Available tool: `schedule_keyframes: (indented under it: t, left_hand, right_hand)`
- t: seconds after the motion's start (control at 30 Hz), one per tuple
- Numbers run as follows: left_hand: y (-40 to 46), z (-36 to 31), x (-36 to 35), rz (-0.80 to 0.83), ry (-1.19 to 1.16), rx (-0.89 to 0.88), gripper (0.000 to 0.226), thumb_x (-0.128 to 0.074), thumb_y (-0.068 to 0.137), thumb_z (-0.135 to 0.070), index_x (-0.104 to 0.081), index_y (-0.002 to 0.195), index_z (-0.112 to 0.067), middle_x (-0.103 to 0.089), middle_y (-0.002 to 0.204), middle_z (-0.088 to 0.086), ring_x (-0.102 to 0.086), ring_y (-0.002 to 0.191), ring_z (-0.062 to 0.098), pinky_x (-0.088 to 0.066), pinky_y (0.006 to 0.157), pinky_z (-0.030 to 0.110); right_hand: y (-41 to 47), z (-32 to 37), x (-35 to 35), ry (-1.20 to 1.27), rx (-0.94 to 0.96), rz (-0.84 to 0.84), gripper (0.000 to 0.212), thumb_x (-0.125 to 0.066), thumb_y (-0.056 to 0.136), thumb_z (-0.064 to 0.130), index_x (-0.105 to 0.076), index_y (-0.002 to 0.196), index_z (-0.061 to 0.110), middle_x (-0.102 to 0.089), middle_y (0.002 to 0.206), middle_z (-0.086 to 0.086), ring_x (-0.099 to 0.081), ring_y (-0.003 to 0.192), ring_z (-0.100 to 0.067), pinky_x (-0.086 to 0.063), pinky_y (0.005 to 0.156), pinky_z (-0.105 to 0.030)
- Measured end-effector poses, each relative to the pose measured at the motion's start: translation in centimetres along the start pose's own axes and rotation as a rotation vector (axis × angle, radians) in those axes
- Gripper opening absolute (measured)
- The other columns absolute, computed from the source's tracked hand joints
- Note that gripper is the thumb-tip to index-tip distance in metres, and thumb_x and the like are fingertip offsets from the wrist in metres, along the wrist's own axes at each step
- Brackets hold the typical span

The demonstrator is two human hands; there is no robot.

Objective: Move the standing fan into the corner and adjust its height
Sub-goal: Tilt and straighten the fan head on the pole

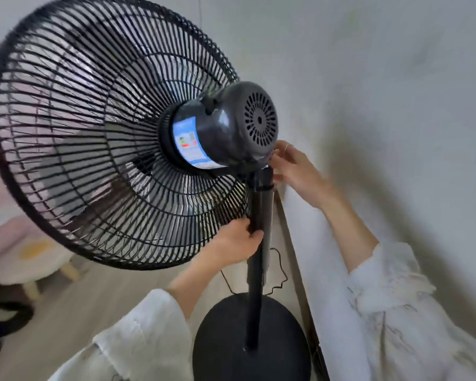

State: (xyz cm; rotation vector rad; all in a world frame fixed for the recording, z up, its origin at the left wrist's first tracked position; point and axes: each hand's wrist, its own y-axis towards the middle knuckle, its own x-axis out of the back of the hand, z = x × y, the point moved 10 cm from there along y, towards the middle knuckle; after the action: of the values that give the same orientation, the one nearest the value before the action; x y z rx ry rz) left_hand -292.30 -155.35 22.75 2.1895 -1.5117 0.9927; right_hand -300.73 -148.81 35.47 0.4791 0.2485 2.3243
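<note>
Beside the white wall (382, 92), the black standing fan (231, 133) rests on its round base (226, 339). Left hand (235, 243) wraps fingers around the pole (260, 215); right hand (294, 169), fingers loosely curled, touches the neck below the motor housing (239, 130).

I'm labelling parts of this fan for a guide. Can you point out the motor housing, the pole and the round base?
motor housing (231, 127): head view, on the dark grey shell behind the grille.
pole (254, 306): head view, on the lower black tube.
round base (223, 345): head view, on its bare top, left of the pole.
</note>
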Motion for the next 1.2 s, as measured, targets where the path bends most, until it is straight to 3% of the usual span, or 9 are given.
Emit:
schedule_keyframes:
  t: [0.13,0.23,0.33,0.4,0.5,0.63,0.8,1.03,1.2]
  left_hand:
    - [-3.0,-3.0,5.7,-0.169,-0.231,-0.011,0.028,-0.059,0.086,-0.034,-0.055,0.110,-0.020,-0.062,0.084,-0.005,-0.060,0.088,0.016,-0.049,0.091,0.037]
    - [-5.3,-3.1,7.9,-0.029,-0.671,-0.004,0.067,-0.076,0.062,-0.055,-0.055,0.114,-0.018,-0.065,0.114,-0.001,-0.061,0.104,0.011,-0.051,0.091,0.036]
    - [-6.0,-3.6,8.7,0.126,-1.202,0.063,0.101,-0.063,0.048,-0.075,-0.055,0.117,0.000,-0.061,0.125,0.018,-0.055,0.118,0.027,-0.048,0.095,0.046]
    - [-5.4,-4.6,9.1,0.151,-1.375,0.095,0.111,-0.053,0.051,-0.083,-0.052,0.120,0.005,-0.060,0.123,0.027,-0.052,0.120,0.035,-0.044,0.098,0.049]
    - [-4.3,-6.3,9.0,0.139,-1.549,0.164,0.107,-0.055,0.057,-0.083,-0.051,0.121,0.003,-0.059,0.118,0.033,-0.054,0.113,0.043,-0.042,0.097,0.050]
    - [-3.6,-6.7,9.6,0.023,-1.546,0.243,0.096,-0.064,0.059,-0.074,-0.051,0.121,-0.002,-0.058,0.115,0.032,-0.055,0.105,0.045,-0.046,0.095,0.051]
    - [-3.6,-6.9,10.7,-0.034,-1.481,0.197,0.078,-0.059,0.069,-0.065,-0.055,0.116,-0.003,-0.058,0.118,0.028,-0.056,0.105,0.046,-0.054,0.080,0.054]
    - [-3.5,-6.3,11.8,-0.107,-1.351,0.239,0.081,-0.047,0.073,-0.072,-0.054,0.116,-0.003,-0.058,0.119,0.027,-0.055,0.107,0.045,-0.054,0.081,0.052]
    - [-3.7,-6.7,12.8,-0.131,-1.244,0.255,0.077,-0.050,0.075,-0.069,-0.054,0.111,-0.001,-0.059,0.113,0.029,-0.057,0.100,0.048,-0.056,0.074,0.055]
  right_hand:
    - [0.5,-0.9,-2.5,0.013,-0.070,0.122,0.051,-0.066,0.083,0.017,-0.044,0.129,0.017,-0.057,0.128,-0.007,-0.052,0.119,-0.022,-0.038,0.106,-0.042]
    - [0.7,-2.0,-2.6,0.131,-0.087,0.106,0.045,-0.069,0.079,0.016,-0.051,0.121,0.013,-0.062,0.119,-0.008,-0.057,0.113,-0.025,-0.044,0.101,-0.042]
    - [0.6,-3.1,-2.9,0.216,-0.087,0.147,0.024,-0.069,0.079,0.017,-0.061,0.102,0.020,-0.069,0.107,-0.009,-0.064,0.102,-0.024,-0.050,0.093,-0.040]
    - [0.6,-4.2,-2.9,0.226,-0.089,0.151,0.024,-0.070,0.079,0.018,-0.062,0.101,0.018,-0.070,0.105,-0.009,-0.064,0.101,-0.024,-0.050,0.094,-0.042]
    - [0.8,-5.4,-2.4,0.171,-0.094,0.106,0.047,-0.073,0.076,0.026,-0.052,0.116,0.010,-0.064,0.115,-0.011,-0.059,0.109,-0.025,-0.044,0.100,-0.047]
    - [1.1,-5.6,-2.0,0.186,-0.052,0.080,0.044,-0.074,0.075,0.027,-0.052,0.111,0.015,-0.063,0.112,-0.006,-0.058,0.107,-0.019,-0.046,0.096,-0.039]
    - [0.8,-5.3,-2.1,0.112,0.004,0.018,0.032,-0.075,0.072,0.034,-0.048,0.089,0.034,-0.058,0.093,0.012,-0.055,0.087,-0.001,-0.042,0.060,-0.007]
    - [0.9,-5.0,-2.2,0.094,0.103,-0.103,0.050,-0.077,0.070,0.024,-0.049,0.108,0.010,-0.058,0.090,0.000,-0.058,0.080,-0.005,-0.043,0.057,-0.004]
    - [1.0,-5.1,-2.5,0.056,0.113,-0.118,0.049,-0.076,0.069,0.024,-0.043,0.104,0.015,-0.051,0.082,0.008,-0.055,0.070,0.002,-0.043,0.055,-0.006]
